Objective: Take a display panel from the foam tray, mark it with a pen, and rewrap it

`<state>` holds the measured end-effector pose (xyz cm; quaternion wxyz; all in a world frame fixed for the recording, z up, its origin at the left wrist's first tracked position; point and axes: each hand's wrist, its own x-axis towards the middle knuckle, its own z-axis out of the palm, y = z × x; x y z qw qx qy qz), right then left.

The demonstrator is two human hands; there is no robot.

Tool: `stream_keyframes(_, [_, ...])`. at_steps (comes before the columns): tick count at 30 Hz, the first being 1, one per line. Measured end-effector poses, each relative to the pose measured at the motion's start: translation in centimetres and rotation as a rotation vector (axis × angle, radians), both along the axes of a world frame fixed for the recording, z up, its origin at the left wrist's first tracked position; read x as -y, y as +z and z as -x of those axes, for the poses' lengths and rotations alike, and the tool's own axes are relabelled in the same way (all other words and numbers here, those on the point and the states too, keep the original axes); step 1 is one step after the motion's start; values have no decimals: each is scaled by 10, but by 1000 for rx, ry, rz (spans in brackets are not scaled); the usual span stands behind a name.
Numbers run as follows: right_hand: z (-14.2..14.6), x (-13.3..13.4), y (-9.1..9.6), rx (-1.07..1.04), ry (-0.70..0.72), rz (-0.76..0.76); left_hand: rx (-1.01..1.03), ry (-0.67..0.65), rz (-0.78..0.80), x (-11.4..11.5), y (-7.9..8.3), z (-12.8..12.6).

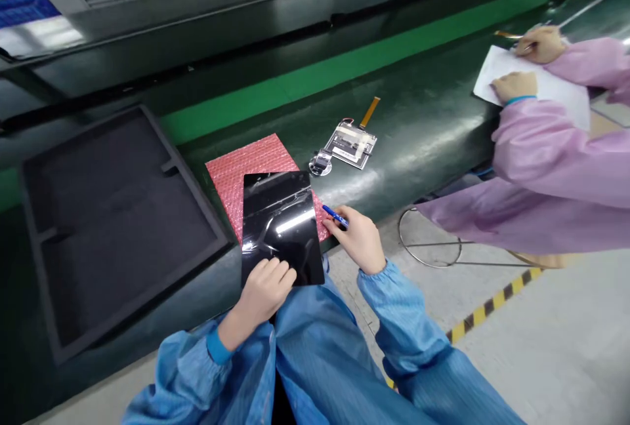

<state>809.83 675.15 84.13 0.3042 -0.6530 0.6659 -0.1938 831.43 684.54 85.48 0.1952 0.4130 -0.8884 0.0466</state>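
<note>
My left hand [266, 287] grips the near edge of a glossy black panel [281, 222], fingers curled over its lower left corner. The panel lies partly on a pink bubble-wrap sheet [236, 172] and juts past the bench edge toward my lap. My right hand [358, 238] sits at the panel's right edge, closed on a small blue pen-like tool [335, 216]. Both of my sleeves are blue.
A large black foam tray [105, 215] lies to the left on the dark green belt [423, 117]. A small module with an orange flex cable [350, 141] and a round metal piece [319, 164] rest beyond the wrap. A co-worker in pink writes on paper [536, 87] at right.
</note>
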Motion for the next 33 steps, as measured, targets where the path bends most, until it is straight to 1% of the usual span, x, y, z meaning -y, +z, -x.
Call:
stream_keyframes(2, [4, 3, -4, 42, 4, -39, -62, -15, 31, -5, 9, -5])
stream_keyframes(4, [7, 4, -7, 90, -7, -66, -108, 6, 2, -8, 25, -11])
stream_keyframes(8, [5, 4, -6, 123, -34, -123, -146, 49, -95, -4, 68, -28])
stream_keyframes(10, [3, 5, -1, 77, -7, -165, -136, 72, -126, 4, 92, -39])
stream_keyframes(12, [-1, 7, 6, -9, 35, -218, -100, 125, -154, 14, 115, -52])
stream_keyframes(14, [-6, 11, 16, -99, 80, -296, -49, 227, -193, 25, 135, -67])
stream_keyframes(15, [-10, 12, 21, -138, 94, -335, -52, 305, -236, 30, 143, -75])
stream_keyframes(16, [-14, 14, 26, -170, 100, -372, -91, 409, -302, 36, 149, -83])
stream_keyframes(17, [-18, 15, 32, -199, 100, -409, -188, 545, -405, 41, 154, -91])
stream_keyframes(18, [-23, 16, 36, -224, 94, -444, -327, 699, -532, 46, 157, -99])
stream_keyframes(20, [-32, 15, 43, -264, 71, -508, -644, 995, -755, 56, 158, -112])
stream_keyframes(21, [-36, 15, 45, -277, 62, -534, -777, 1098, -814, 60, 156, -115])
stream_keyframes(22, [-39, 14, 47, -287, 52, -553, -888, 1168, -840, 63, 154, -117])
stream_keyframes(23, [-42, 13, 47, -291, 43, -564, -975, 1206, -839, 65, 151, -115])
stream_keyframes(25, [-46, 12, 46, -292, 28, -573, -1132, 1239, -808, 70, 145, -104])
stream_keyframes(27, [-47, 12, 43, -285, 21, -572, -1290, 1235, -802, 73, 138, -85])
stream_keyframes(30, [-45, 16, 38, -262, 18, -560, -1460, 1154, -847, 78, 123, -48])
stream_keyframes(33, [-42, 19, 32, -243, 20, -551, -1568, 1063, -935, 79, 102, -14])
